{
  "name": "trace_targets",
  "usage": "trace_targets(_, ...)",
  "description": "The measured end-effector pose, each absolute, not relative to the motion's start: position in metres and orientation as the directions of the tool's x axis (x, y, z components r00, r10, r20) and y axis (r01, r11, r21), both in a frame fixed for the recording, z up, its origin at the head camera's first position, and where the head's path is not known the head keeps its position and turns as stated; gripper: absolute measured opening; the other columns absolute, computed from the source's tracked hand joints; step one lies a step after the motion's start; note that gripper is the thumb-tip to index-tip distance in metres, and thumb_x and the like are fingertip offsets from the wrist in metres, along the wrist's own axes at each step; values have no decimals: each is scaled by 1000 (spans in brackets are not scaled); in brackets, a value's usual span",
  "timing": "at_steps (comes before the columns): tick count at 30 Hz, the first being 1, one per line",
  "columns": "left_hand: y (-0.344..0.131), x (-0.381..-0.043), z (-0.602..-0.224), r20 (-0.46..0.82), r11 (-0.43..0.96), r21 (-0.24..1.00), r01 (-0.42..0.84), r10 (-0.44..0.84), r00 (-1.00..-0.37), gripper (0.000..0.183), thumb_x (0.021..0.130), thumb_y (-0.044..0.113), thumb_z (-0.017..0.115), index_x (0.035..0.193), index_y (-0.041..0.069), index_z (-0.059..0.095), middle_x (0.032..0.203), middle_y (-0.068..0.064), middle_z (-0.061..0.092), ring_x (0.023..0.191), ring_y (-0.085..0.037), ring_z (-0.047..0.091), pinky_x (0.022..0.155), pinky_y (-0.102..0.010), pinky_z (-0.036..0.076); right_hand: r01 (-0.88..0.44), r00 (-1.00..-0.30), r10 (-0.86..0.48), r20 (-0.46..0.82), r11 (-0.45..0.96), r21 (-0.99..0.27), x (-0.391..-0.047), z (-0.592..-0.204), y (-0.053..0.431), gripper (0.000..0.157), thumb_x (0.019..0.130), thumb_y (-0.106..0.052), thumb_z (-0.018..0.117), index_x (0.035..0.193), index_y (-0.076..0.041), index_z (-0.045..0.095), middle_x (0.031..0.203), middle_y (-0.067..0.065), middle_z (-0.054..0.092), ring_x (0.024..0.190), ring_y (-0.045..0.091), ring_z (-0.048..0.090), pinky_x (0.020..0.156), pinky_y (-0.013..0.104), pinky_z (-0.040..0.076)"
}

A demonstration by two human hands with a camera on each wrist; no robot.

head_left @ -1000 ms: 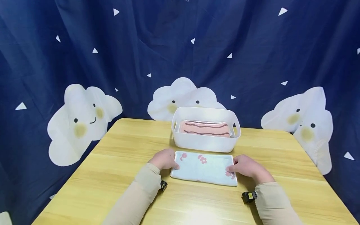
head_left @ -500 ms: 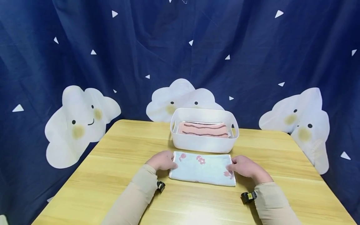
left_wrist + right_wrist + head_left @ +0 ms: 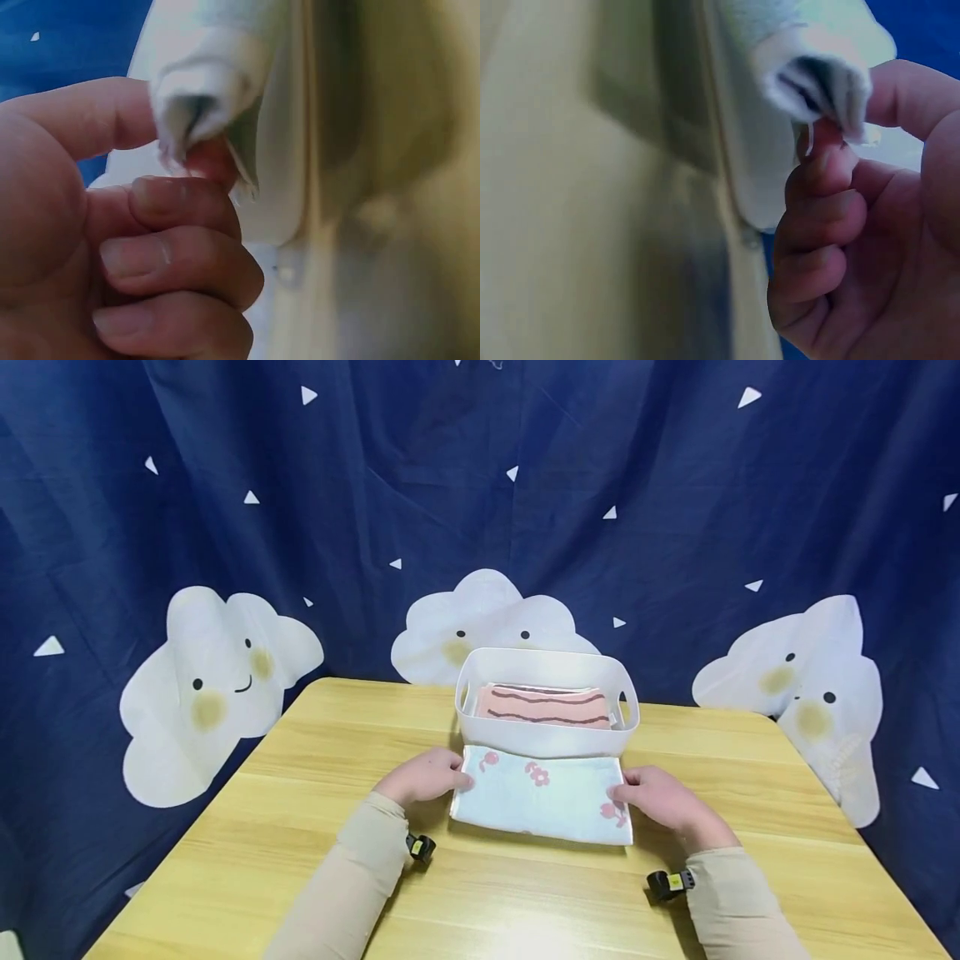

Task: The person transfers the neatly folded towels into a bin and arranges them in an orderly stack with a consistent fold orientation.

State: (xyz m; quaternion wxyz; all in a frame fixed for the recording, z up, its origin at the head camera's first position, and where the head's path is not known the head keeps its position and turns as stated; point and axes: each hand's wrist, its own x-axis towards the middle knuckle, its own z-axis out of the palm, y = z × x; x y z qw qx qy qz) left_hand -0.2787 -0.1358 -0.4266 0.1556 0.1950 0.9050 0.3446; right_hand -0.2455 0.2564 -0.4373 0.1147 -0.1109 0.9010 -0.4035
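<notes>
A folded light-blue towel (image 3: 540,797) with pink flowers is held level between both hands, just in front of the white basket (image 3: 540,742). My left hand (image 3: 426,775) pinches its left end between thumb and index finger; the other fingers curl below, as the left wrist view shows. At the opposite end, my right hand (image 3: 667,797) pinches the towel the same way. The folded layers (image 3: 817,82) show at the edge in the right wrist view. Shadow lies under the towel's near edge, and its far edge overlaps the basket's front wall in the head view.
Inside the basket lies a folded pink towel (image 3: 547,706) with dark wavy stripes. The wooden table (image 3: 315,793) reaches back to a dark blue curtain (image 3: 450,460) printed with white clouds and triangles.
Both hands have lifted the light-blue towel off the table and moved it slightly toward the basket. Its far edge now overlaps the basket's front. The basket stays put.
</notes>
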Motion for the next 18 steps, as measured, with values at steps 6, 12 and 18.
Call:
trace_targets(6,-142,-275,-408,-89,583,777,235,472,-877,18,94,28,65,89,11,70,87,1,69,81,-22,60,74,-34,47,-140,-961,-275,-39,600,-788,-242,-418,258,18,95,-22,64,95,-5,72,84,3,65,80,20,55,69,31,44)
trace_targets(12,-146,-272,-393,-46,524,821,226,455,-889,15,94,23,64,91,11,72,91,1,70,88,-28,60,80,-35,46,-160,-971,-238,17,595,-788,-237,-400,256,19,96,-21,63,96,-5,72,83,4,61,76,20,51,64,30,40)
trace_targets(18,-147,-271,-386,-20,520,819,244,451,-893,15,94,22,64,92,11,73,85,1,69,83,-28,59,74,-34,46,-166,-976,-212,44,604,-779,-231,-387,254,17,96,-21,62,96,-7,71,90,4,64,78,21,52,64,30,41)
